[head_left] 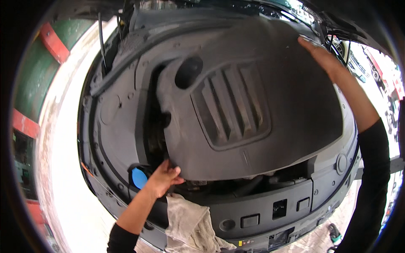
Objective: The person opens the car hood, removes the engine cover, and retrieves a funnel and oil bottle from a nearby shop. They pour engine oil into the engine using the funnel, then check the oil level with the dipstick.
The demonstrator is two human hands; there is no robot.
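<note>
A large dark grey plastic engine cover (253,105) with raised ribs and a round hole sits tilted over the open engine bay of a car. My left hand (165,177) grips its near lower-left edge, fingers curled under the rim. My right hand (317,52) lies flat on the cover's far right edge, arm stretched out in a black sleeve. The engine beneath is mostly hidden by the cover.
A blue filler cap (139,177) sits just left of my left hand. A dirty grey rag (190,225) hangs over the black front panel (270,211). A hood prop rod (101,42) stands at the far left. Paved ground and a small tool (334,234) lie lower right.
</note>
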